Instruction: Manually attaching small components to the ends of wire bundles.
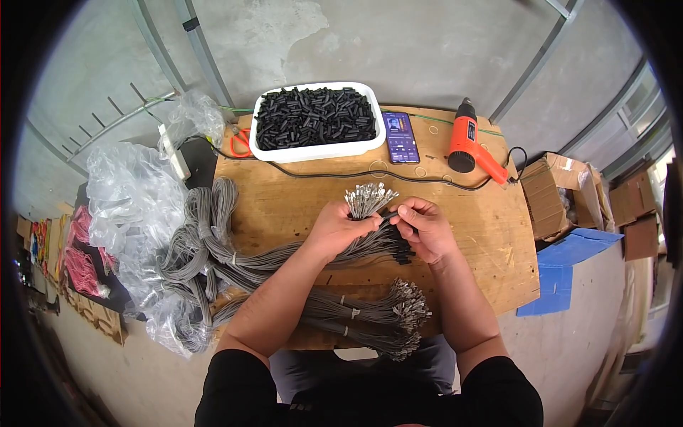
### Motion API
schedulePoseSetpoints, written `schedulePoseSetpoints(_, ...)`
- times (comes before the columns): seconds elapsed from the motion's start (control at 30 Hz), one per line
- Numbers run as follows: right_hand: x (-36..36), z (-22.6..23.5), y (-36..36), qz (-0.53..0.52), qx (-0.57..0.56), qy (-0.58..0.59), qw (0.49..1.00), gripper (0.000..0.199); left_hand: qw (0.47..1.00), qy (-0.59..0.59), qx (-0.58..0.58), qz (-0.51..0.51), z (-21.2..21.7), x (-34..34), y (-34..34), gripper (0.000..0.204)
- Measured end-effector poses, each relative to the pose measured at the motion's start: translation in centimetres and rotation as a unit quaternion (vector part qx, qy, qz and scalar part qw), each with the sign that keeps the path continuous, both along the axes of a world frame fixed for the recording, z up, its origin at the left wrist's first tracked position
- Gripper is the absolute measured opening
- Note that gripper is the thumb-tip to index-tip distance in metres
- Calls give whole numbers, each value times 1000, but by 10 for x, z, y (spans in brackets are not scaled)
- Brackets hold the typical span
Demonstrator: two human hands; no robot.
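Note:
My left hand (333,231) is closed round a bundle of grey wires, whose bare metal terminals (370,201) fan out above the fingers. Just to its right, my right hand (428,229) pinches a small black tube (389,215) between thumb and fingers, close to the left fingertips. Whether a wire runs inside that tube is too small to tell. Below my hands, several wire ends carry black tubes (403,250). Nearer to me lie more tied bundles of grey wires (341,307), with bare terminals (407,313) at their right ends.
At the back stands a white tub (320,151) of short black tubes (313,117), beside orange-handled scissors (240,142) and a phone (400,139). An orange heat gun (469,146) lies at the right, its black cord (341,174) crossing the table (491,242). Clear plastic bags (131,206) crowd the left.

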State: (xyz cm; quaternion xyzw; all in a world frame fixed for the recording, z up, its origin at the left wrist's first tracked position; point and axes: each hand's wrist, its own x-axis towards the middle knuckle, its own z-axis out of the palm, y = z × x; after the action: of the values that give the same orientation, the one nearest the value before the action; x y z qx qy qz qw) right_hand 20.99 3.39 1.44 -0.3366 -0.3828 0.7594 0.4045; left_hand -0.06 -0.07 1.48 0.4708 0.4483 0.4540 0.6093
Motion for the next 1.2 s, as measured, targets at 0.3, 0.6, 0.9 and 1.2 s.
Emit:
schedulePoseSetpoints(0.3,-2,0,-1,-11,10,-7,1000,13,1000,-4,5,-2,-4,-1,1,13)
schedulePoseSetpoints(0.6,3,6,2,-108,57,-15,992,9,1000,22,-3,2,-8,-1,3,21)
schedulePoseSetpoints(0.9,-4,3,-4,-72,83,-55,992,16,999,12,2,-34,-11,-4,2,21)
schedulePoseSetpoints(1.2,-6,7,-5,-84,71,-58,992,17,999,40,-8,-35,-3,1,1,19)
